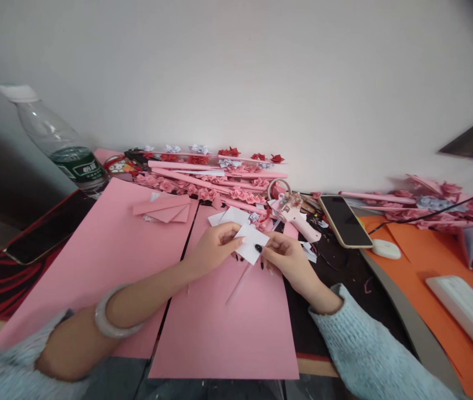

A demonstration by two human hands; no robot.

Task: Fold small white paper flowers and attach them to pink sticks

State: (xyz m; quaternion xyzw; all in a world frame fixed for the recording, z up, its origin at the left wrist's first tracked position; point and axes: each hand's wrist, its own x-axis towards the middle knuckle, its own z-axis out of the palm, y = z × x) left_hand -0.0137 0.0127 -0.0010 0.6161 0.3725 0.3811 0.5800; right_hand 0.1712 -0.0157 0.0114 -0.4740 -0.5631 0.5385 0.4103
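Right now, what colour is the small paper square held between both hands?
White; the paper square, pinched by left hand and right hand, shows in the head view.

We see white characters on the green label (79, 165) of the water bottle (59, 141), too small and blurred to read; nothing else carries readable text.

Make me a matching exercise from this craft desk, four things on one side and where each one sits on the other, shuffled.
Things:
1. small white paper
2. water bottle
3. phone
4. white keyboard

Places:
A. far left, by the wall
B. on the orange mat, right edge
C. between both hands
D. right of the pink glue gun

Pairs: 1-C, 2-A, 3-D, 4-B
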